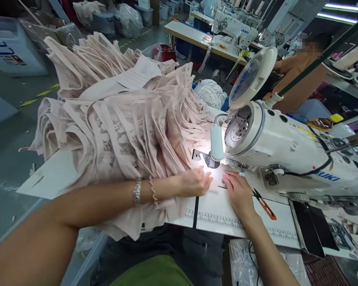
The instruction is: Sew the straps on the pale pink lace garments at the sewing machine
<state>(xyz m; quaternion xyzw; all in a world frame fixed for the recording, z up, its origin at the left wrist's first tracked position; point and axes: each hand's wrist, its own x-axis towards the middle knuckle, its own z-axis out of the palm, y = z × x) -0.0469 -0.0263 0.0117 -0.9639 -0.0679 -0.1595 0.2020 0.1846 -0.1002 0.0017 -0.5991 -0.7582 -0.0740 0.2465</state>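
Just left of the lit needle area, my left hand [197, 182] has its fingers curled together at the edge of pale pink fabric; what lies between them is too bright and small to name. My right hand [237, 190] rests on the white table right of the needle, fingers spread and pointing at the presser area. A white sewing machine [274, 139] with a small lamp [216, 143] stands over both hands. A large heap of pale pink garments [116, 135] covers the table's left part, with a paper slip [134, 79] on it. Orange-handled snips [265, 205] lie right of my right hand.
A measuring scale [220, 219] runs along the table's front edge. Behind the machine are a bundle of white cord [211, 93] and another table [191, 33] with a sewing machine. A person in orange [304, 75] is at the back right. Plastic bins [14, 47] stand at the left.
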